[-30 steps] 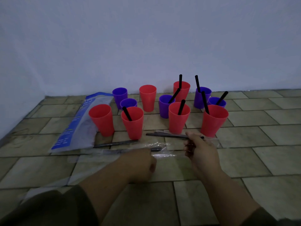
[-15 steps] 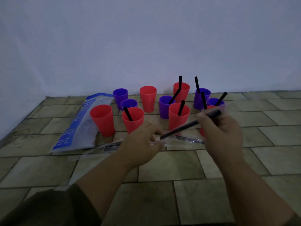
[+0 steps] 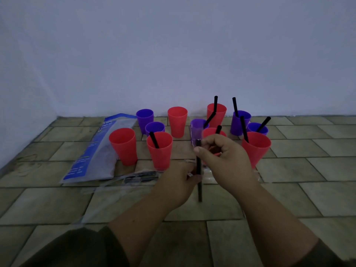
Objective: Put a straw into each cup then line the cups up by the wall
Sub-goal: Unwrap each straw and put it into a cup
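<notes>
Your right hand pinches the straw near its top, left hand gripping mid-shaft — axis near vertical; empty red cup lies well left.

- both hands hold one black straw straight up and down.
- the right hand pinches its top; the left hand grips lower.
- red and purple cups stand behind, near the wall.
</notes>
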